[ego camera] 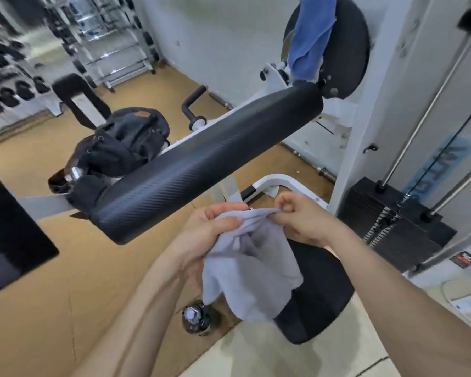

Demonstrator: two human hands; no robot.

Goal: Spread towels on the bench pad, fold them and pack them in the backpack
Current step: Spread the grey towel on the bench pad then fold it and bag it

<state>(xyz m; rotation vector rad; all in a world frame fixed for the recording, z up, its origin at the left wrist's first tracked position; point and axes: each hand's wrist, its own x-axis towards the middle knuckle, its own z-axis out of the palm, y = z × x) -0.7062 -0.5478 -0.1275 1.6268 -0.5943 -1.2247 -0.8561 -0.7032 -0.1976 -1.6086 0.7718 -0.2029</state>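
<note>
A pale grey towel (pixel 252 270) hangs bunched in front of me, below the near end of the long black bench pad (pixel 201 164). My left hand (pixel 215 227) grips its upper edge with thumb over the cloth. My right hand (pixel 302 216) pinches the same edge a little to the right. A blue towel (pixel 310 39) hangs over the machine's round black disc at the top. The dark backpack (pixel 125 142) sits beyond the pad on the left, slumped and partly hidden by it.
A black seat (pixel 318 295) lies under the towel. A clear water bottle (pixel 196 318) stands on the wooden floor beside it. A weight stack (pixel 392 213) with guide rods is at right. Dumbbell racks (pixel 17 85) line the far left.
</note>
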